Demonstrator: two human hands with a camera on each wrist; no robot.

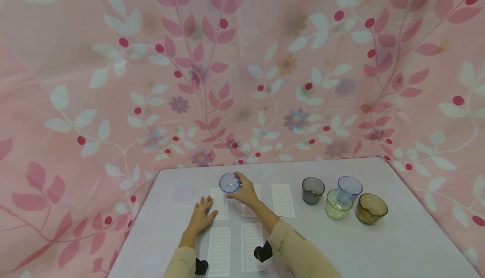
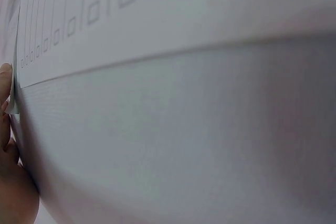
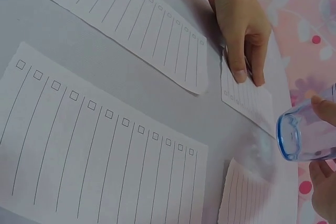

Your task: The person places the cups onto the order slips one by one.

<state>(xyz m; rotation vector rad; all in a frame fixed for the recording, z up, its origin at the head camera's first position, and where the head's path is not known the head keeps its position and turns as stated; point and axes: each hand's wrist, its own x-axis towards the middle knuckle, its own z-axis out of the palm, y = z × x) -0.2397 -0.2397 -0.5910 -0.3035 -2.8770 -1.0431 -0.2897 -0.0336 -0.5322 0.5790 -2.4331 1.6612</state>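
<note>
My right hand [image 1: 245, 190] grips a clear blue glass cup [image 1: 230, 183] by its side, between thumb and fingers, above the far end of a lined checklist sheet [image 1: 218, 210]. In the right wrist view the cup [image 3: 302, 132] is tilted, its thick base towards the camera; part of the right hand [image 3: 325, 195] is cut off by the frame. My left hand [image 1: 201, 217] rests with fingers extended at the left edge of that sheet, its thumb touching the paper. Only an edge of the left hand [image 2: 16, 192] shows in the left wrist view.
On the right of the white table [image 1: 322, 248] stand a grey glass cup [image 1: 313, 191], a blue one [image 1: 350, 187], a green one [image 1: 338, 205] and an amber one [image 1: 371, 210]. Other checklist sheets [image 1: 283, 202] lie in two rows. A pink patterned curtain [image 1: 242, 114] hangs behind.
</note>
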